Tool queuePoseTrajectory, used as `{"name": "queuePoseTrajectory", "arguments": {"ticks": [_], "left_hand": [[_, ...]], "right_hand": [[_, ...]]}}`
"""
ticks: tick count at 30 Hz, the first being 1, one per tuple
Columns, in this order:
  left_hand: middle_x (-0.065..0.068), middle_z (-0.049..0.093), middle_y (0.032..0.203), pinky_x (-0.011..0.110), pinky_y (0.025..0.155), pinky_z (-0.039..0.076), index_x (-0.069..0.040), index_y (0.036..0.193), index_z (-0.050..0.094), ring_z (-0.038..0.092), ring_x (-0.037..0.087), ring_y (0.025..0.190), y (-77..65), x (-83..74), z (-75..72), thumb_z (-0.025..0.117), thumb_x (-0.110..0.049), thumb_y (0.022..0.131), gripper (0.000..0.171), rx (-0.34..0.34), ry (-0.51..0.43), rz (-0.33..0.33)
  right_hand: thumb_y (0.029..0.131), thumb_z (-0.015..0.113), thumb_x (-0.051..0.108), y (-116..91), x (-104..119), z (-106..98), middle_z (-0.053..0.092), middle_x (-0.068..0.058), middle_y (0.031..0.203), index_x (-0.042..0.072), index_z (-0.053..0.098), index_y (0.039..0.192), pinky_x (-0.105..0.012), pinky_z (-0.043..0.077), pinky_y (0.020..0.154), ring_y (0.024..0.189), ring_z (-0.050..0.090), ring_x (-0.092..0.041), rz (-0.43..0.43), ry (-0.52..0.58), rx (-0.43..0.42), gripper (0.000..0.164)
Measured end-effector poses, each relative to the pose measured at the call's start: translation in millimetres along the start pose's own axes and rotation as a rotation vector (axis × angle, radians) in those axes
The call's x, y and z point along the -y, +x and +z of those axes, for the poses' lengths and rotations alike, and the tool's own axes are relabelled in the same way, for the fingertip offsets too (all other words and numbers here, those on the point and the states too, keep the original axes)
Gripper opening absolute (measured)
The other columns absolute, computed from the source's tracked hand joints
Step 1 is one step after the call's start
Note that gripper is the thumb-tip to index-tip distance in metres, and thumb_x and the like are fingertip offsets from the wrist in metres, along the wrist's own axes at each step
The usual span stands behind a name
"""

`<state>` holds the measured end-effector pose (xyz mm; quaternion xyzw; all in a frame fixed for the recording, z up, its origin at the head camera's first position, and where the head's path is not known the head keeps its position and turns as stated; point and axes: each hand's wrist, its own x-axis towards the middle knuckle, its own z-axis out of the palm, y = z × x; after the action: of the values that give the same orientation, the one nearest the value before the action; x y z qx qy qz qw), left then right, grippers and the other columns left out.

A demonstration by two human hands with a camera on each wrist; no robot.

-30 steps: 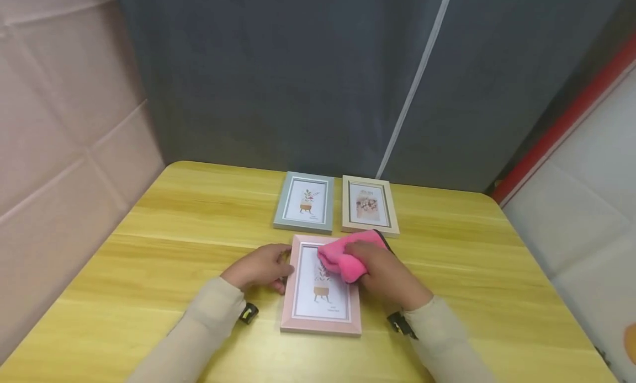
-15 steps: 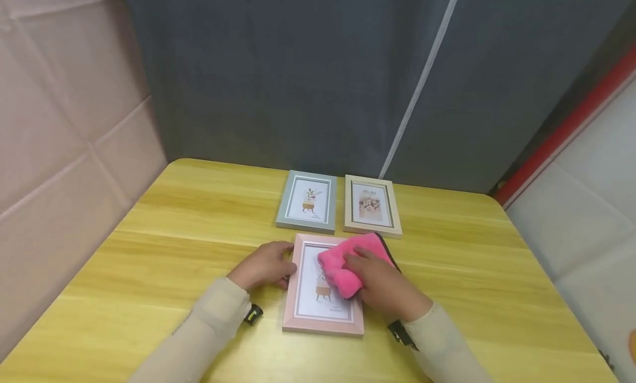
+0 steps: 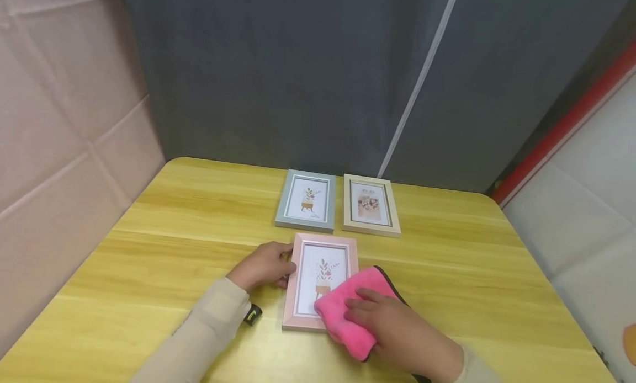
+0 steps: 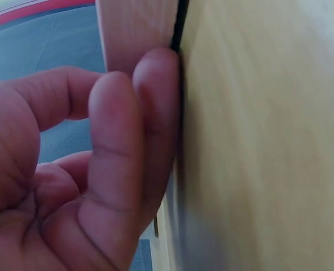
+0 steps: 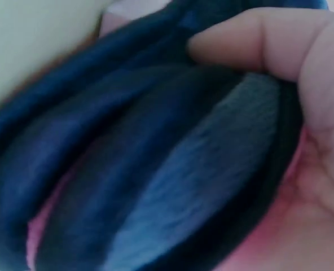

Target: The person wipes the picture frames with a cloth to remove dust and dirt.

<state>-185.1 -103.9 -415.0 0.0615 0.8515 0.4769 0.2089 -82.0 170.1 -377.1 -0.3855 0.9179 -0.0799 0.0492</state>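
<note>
Pink cloth [image 3: 344,309] — now over lower right of pink frame [image 3: 318,267]

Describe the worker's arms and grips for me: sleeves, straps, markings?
The left sleeve and right sleeve are cream, the right mostly out of frame. A black wrist piece with a yellow-green mark sits at the left one's end; a dark sliver shows near the right. The left grip and right grip are ungloved.

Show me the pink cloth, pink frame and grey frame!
Pink cloth [image 3: 333,310]: head view, on its upper side.
Pink frame [image 3: 320,278]: head view, on its picture area.
Grey frame [image 3: 307,200]: head view, on its picture area.
</note>
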Motion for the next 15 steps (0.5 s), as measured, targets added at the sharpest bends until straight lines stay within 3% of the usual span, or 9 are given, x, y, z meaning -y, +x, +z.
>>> {"name": "queuePoseTrajectory", "arguments": {"ticks": [7,11,15], "left_hand": [[0.013,0.057,0.073,0.031,0.055,0.052,-0.006,0.146,0.049,0.062,0.020,0.057,2.5,0.7,-1.6,0.062,-0.003,0.087,0.060,0.025,0.032,0.028],[0.012,0.057,0.072,0.031,0.056,0.051,-0.006,0.147,0.048,0.061,0.021,0.059,1.3,-0.2,-3.0,0.062,-0.004,0.088,0.061,0.027,0.045,0.026],[0.011,0.057,0.073,0.031,0.057,0.050,-0.005,0.146,0.048,0.061,0.021,0.061,-1.3,1.1,-4.2,0.064,-0.005,0.088,0.060,0.023,0.055,0.026]], "right_hand": [[0.079,0.073,0.002,15,2,7,0.066,-0.003,0.128,0.014,0.073,0.115,-0.047,0.044,0.102,0.128,0.053,-0.030,0.071,-0.089,-0.023,0.038],[0.074,0.080,0.008,34,-4,6,0.064,-0.004,0.129,0.012,0.073,0.113,-0.048,0.046,0.100,0.130,0.051,-0.030,0.132,-0.116,-0.010,0.040],[0.076,0.082,0.010,57,-14,4,0.062,-0.004,0.131,0.012,0.072,0.116,-0.049,0.045,0.101,0.132,0.047,-0.030,0.220,-0.130,0.030,0.041]]}}
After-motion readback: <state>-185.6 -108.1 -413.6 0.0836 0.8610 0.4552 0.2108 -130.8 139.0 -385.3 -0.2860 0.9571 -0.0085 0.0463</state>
